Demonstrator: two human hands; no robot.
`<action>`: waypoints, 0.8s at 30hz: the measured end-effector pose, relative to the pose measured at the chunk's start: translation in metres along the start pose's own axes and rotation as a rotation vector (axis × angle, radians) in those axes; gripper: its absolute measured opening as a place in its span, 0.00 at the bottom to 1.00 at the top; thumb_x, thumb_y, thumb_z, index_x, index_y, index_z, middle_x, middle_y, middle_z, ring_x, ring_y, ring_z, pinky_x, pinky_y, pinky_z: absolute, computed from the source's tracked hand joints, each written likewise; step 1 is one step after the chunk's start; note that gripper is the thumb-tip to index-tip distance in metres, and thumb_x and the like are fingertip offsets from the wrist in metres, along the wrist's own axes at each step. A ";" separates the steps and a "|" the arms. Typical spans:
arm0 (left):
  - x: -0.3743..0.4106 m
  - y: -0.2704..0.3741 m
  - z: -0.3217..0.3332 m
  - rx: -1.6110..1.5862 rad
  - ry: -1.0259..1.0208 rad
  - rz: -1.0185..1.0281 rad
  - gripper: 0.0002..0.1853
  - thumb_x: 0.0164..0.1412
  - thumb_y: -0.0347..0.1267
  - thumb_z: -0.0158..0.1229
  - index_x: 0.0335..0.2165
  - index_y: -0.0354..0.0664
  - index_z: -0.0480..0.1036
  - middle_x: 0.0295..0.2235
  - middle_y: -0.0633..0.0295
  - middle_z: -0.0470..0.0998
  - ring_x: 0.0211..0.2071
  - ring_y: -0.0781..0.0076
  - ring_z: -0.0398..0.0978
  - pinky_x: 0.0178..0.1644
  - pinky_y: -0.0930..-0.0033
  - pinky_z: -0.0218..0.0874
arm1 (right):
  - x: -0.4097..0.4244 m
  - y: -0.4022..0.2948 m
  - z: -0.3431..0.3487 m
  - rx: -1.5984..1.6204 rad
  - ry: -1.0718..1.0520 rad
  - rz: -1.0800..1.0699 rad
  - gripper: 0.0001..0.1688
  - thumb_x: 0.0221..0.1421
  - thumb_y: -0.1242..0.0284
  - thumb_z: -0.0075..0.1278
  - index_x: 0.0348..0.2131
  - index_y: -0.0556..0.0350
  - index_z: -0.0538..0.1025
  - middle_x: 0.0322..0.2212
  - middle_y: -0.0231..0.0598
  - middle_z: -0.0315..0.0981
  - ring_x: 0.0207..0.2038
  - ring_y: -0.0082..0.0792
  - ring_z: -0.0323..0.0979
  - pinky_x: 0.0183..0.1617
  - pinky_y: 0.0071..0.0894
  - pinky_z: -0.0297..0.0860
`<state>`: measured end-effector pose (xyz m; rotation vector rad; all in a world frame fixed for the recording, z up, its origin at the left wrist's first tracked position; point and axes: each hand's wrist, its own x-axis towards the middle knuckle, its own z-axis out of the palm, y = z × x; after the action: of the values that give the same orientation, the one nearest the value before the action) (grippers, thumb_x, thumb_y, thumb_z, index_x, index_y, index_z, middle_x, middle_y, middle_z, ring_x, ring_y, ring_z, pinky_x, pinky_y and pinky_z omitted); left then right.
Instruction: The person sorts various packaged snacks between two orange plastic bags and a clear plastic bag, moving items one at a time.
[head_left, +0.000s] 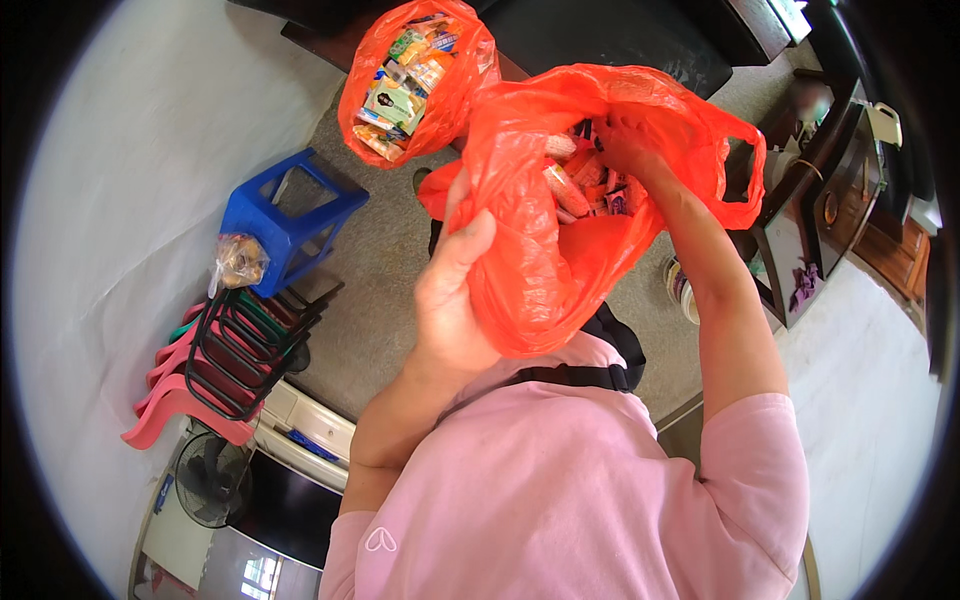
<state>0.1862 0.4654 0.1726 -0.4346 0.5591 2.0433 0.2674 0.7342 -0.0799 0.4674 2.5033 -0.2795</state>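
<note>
My left hand (452, 300) grips the side of a red plastic carrier bag (517, 255), its thumb outside against the film. The bag's mouth gapes towards me. Inside lie several wrapped snacks (565, 190), some long and pale with a speckled surface, others in small printed wrappers. My right hand (626, 146) reaches into the bag at the far side, fingers among the packets; whether it holds one cannot be made out. Beyond my left hand stands a second red plastic bag (471, 90), open and filled with small printed snack packets (397, 101).
At left stand a blue plastic stool (274, 214), a clear bag of round brown items (241, 260) and stacked pink chairs (184, 401). An electric fan (210, 480) is at lower left. To the right are a tub (684, 289) and a dark glass-topped table (814, 217).
</note>
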 end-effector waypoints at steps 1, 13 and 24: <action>-0.001 0.001 0.000 -0.005 -0.003 0.004 0.29 0.61 0.33 0.49 0.59 0.46 0.52 0.54 0.57 0.64 0.54 0.64 0.64 0.59 0.58 0.56 | -0.004 -0.006 -0.005 -0.107 -0.061 0.022 0.38 0.48 0.65 0.53 0.58 0.49 0.60 0.54 0.50 0.62 0.58 0.51 0.58 0.59 0.42 0.58; -0.004 0.006 -0.005 -0.159 0.062 -0.040 0.24 0.64 0.35 0.44 0.57 0.43 0.56 0.53 0.55 0.67 0.52 0.61 0.68 0.57 0.52 0.59 | -0.103 0.035 0.012 0.200 0.145 -0.619 0.26 0.42 0.72 0.56 0.45 0.49 0.71 0.43 0.47 0.67 0.50 0.47 0.64 0.57 0.42 0.62; -0.003 0.010 -0.007 -0.019 0.022 0.040 0.30 0.60 0.32 0.49 0.59 0.44 0.53 0.55 0.57 0.64 0.54 0.64 0.64 0.59 0.58 0.55 | -0.074 0.015 0.040 0.047 -0.189 -0.506 0.49 0.29 0.61 0.66 0.52 0.52 0.63 0.53 0.49 0.55 0.56 0.53 0.54 0.61 0.47 0.54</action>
<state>0.1790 0.4551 0.1707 -0.4616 0.5662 2.0862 0.3505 0.7168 -0.0713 -0.1790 2.3946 -0.5493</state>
